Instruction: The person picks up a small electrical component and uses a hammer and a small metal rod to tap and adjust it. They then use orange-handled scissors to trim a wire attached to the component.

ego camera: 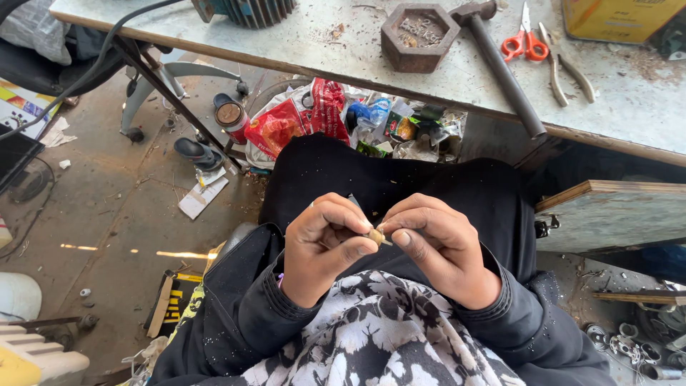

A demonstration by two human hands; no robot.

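My left hand point(323, 244) and my right hand point(437, 243) meet over my lap, fingertips pinched together on a small tan piece point(376, 236). The piece is tiny and mostly covered by my thumbs and forefingers. A thin grey sliver shows behind my left fingers; what it is cannot be told. Both sleeves are dark, and a black-and-white patterned cloth point(371, 336) lies under my wrists.
A worn metal workbench point(314, 43) runs along the top, bearing a rusty hexagonal block point(418, 37), a hammer point(500, 68), red-handled scissors point(525, 39), pliers point(564, 68) and a yellow box point(618, 18). Crumpled wrappers and bags point(336, 118) lie under it. A wooden panel point(611, 214) stands at right.
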